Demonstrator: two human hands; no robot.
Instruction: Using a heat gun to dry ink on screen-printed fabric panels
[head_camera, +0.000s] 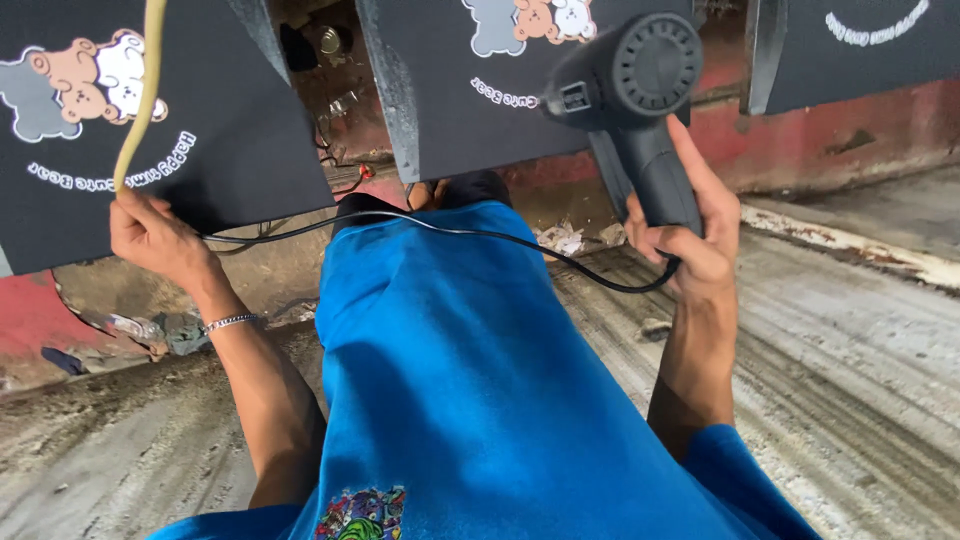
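Two hands are raised in front of a person in a blue shirt (470, 400), seen from above. The right hand (690, 235) is clenched around the grip of a black heat gun (625, 95), its index finger stretched up along the handle. The gun's round vented rear faces the camera and its body points toward the middle dark board (450, 110). A black cord (470, 232) runs from the bottom of the handle, across the shirt, toward the left side, where it passes under the left hand and the left board.

The left hand (150, 235) grips a pale yellowish strap (145, 90) that rises to the top edge of the view. A thin silver bracelet (228, 322) sits on that wrist. This hand lies against the lower edge of the left dark board (230, 150), which carries a print of cartoon bears (85, 85) in grey, tan and white with a curved line of white lettering below it.

Three dark boards show side by side along the top, with gaps between them. The middle one has the same bear print (530, 20), partly cut off by the frame; the right board (860, 50) shows only an arc of white lettering. Under the boards runs a worn red frame (830, 140). A dusty, streaked concrete floor (850, 340) lies below, with bits of scrap near the left edge.
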